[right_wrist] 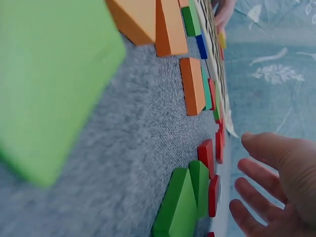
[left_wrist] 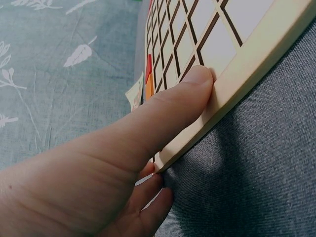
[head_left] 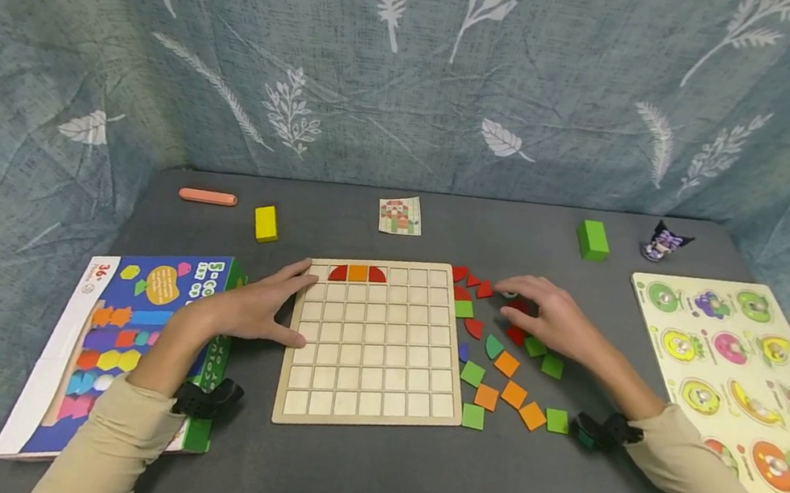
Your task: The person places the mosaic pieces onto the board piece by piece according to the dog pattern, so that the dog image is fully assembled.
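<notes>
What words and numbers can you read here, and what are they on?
"36+" on the colorful box; the smaller print by it is too tiny.
"SET OF" on the box's top, turned sideways; the left hand covers the rest.
Not readable: the writing in the orange bubble (too small), the partly covered letters on the green side, and tiny labels on the fruit board.

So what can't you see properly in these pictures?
Head view: some red pieces, partly hidden by the right hand.
Head view: the box, partly hidden by the left sleeve.
Head view: the card, its details too small.
Left wrist view: the board, cut off by the top edge.
Right wrist view: nearest green block, blurred, cut off by the left edge.
</notes>
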The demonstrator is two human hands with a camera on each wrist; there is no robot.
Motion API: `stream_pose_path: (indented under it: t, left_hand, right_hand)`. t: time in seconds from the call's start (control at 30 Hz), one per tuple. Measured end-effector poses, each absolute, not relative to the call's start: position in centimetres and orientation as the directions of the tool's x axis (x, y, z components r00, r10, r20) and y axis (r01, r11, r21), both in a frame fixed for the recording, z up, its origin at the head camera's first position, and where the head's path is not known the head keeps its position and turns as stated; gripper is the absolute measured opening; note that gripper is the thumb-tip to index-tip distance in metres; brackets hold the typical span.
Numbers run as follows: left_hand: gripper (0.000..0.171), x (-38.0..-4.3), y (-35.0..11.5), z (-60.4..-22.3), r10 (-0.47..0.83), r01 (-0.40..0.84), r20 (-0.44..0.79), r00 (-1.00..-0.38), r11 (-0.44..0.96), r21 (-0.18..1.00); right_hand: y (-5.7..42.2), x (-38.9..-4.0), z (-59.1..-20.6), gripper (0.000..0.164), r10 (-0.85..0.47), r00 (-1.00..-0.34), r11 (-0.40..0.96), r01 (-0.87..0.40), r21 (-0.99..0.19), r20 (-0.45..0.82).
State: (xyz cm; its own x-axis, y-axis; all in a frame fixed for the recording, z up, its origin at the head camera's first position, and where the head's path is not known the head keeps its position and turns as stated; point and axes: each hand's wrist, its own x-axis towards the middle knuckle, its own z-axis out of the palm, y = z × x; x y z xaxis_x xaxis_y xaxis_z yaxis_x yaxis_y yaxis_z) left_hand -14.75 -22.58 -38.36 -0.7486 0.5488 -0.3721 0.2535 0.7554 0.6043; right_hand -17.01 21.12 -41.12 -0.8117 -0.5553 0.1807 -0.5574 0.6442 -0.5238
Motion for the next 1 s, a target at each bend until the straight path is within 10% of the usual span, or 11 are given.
stream_pose_path:
  t: [1.0]
  left_hand:
    - [0.094, -14.6, -22.7, -38.4, 0.542, 0.244, -0.376, -0.751, 0.758, 0.605]
  right_hand:
    - [18.7, -19.8, -41.4, 0.024, -0.588, -0.801, 0.659, -0.557, -0.505, 0.117]
